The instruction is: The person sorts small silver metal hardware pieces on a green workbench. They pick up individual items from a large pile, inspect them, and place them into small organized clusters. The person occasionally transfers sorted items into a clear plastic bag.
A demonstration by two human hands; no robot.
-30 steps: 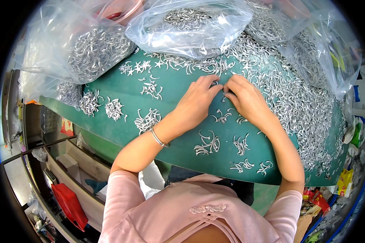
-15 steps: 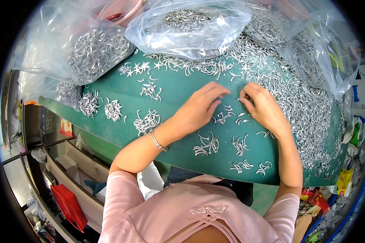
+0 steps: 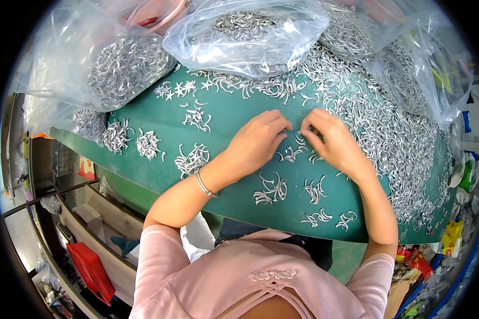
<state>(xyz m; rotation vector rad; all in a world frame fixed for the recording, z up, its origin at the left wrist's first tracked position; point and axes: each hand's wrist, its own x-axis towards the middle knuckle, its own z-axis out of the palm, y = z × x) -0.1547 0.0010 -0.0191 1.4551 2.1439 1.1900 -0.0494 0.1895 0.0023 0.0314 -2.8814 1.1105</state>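
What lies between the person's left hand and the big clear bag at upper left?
In the head view, a small cluster of curved silvery pieces and, nearer the bag, some star-shaped ones lie on the green tabletop.

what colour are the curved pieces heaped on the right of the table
Silvery grey; the curved pieces show best in the head view.

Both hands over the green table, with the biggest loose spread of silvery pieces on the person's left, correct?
Wrong side: the head view shows that spread of pieces on the person's right. Left hand and right hand are over the table.
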